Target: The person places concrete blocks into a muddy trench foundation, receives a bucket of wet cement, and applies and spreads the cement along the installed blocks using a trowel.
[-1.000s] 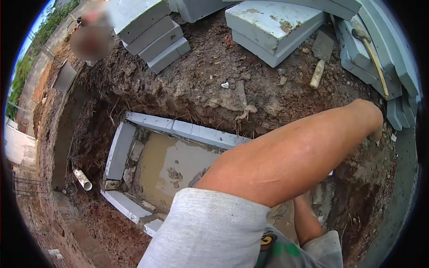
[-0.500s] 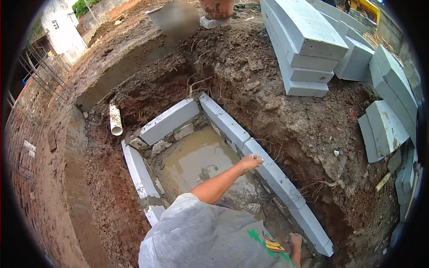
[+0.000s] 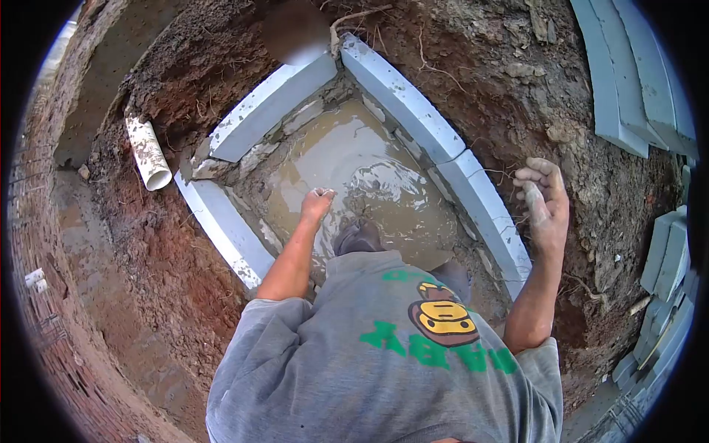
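Observation:
My left hand (image 3: 318, 204) is above the muddy water, its fingers curled into a loose fist with nothing visible in it. Raised over the right-hand row of pale blocks (image 3: 487, 213) is my right hand (image 3: 545, 203). Its mud-dusted fingers are bent but apart from the thumb, and I see nothing held. Muddy water (image 3: 325, 159) covers the floor of the block-lined pit. Another pale block (image 3: 273, 107) forms the far left side, and a further one (image 3: 227, 229) the near left side. My legs stand in the pit, partly hidden by my grey shirt (image 3: 354, 332).
A mud-spattered white pipe (image 3: 148, 153) sticks out of the soil on the left. Stacked pale blocks (image 3: 628, 74) stand at the upper right, with more blocks (image 3: 665, 251) lower down. Roots (image 3: 354, 18) protrude from the steep earth banks.
My view has tilted down and closer over the pit. My left hand has moved left, away from the right-hand blocks. My right hand has come up from low by the near blocks.

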A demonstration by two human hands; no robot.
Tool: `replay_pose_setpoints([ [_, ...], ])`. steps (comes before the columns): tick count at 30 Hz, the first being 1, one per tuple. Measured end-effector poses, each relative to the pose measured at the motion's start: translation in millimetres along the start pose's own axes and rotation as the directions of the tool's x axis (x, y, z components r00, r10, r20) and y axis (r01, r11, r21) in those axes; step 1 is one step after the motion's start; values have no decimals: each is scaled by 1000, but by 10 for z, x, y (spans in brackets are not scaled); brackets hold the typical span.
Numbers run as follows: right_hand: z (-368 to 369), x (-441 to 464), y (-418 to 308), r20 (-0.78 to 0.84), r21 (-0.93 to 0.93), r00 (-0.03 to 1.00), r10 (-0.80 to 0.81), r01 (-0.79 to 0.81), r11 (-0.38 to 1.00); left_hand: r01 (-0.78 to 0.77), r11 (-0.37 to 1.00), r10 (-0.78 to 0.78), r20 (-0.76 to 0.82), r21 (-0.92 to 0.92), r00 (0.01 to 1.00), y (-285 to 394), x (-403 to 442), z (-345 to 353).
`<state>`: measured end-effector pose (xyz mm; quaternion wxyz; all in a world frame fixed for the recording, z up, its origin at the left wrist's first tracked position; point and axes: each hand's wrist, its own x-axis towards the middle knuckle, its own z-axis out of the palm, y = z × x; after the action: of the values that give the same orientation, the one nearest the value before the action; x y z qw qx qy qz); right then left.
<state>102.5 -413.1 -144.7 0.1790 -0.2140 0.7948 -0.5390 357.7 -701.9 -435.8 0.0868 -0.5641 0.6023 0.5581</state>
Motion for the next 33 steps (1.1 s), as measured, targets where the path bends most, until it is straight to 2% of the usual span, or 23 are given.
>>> replay_pose_setpoints([
  [3, 38, 148, -962, 6, -50, 918, -396, 396, 917, -111, 994, 110, -58, -21, 992, -158, 454, -230],
  [4, 0, 126, -1211, -26, -231, 809, -587, 567, 791, -139, 990, 138, -66, -6, 988, -143, 525, -293],
  [6, -72, 82, -1562, 9, -361, 642, -766, 717, 597, -185, 983, 185, -88, 13, 979, -62, 735, -365],
  [8, -160, 140, -1802, 64, -426, 540, -839, 775, 467, -210, 975, 204, -83, -71, 975, 145, 731, -394],
  [10, -185, 235, -1876, 93, -467, 507, -857, 782, 412, -147, 966, 147, -16, -211, 989, 459, 516, -385],
  [13, -183, 405, -1861, 113, -499, 496, -861, 778, 382, -223, 973, 222, -22, -61, 975, 326, 700, -216],
  [16, -209, 573, -1832, 125, -514, 508, -852, 768, 382, -292, 956, 291, -40, -15, 956, 272, 572, -106],
  [17, -226, 620, -1815, 127, -516, 507, -853, 768, 380, -183, 983, 182, -19, -7, 983, 291, 522, -111],
  [20, -321, 785, -1763, 128, -526, 523, -843, 756, 390, -131, 988, 128, -42, -84, 991, 288, 379, -173],
  [23, -459, 920, -1676, 137, -535, 534, -834, 749, 391, -154, 986, 144, -154, -59, 978, 165, 427, -239],
  [24, -531, 959, -1627, 135, -540, 543, -829, 742, 398, -148, 982, 131, -144, -119, 981, 155, 409, -279],
  [26, -661, 982, -1508, 117, -553, 534, -837, 735, 392, -90, 991, 67, -207, -101, 976, 148, 418, -290],
  [27, -751, 989, -1428, 100, -565, 542, -834, 721, 401, -101, 980, 62, -219, -173, 974, 121, 471, -269],
  [29, -840, 1077, -1336, 68, -579, 566, -822, 693, 430, -95, 947, 25, -224, -307, 974, 549, 133, -237],
  [31, -938, 1200, -1315, 34, -590, 586, -809, 666, 457, -83, 955, 18, -226, -285, 974, 710, 75, -131],
  [32, -968, 1267, -1303, 2, -583, 602, -799, 650, 488, -188, 924, 91, -288, -332, 953, 537, 299, -26],
  [33, -1039, 1337, -1328, -27, -573, 607, -795, 642, 510, -214, 903, 110, -281, -373, 953, 517, 397, 28],
])
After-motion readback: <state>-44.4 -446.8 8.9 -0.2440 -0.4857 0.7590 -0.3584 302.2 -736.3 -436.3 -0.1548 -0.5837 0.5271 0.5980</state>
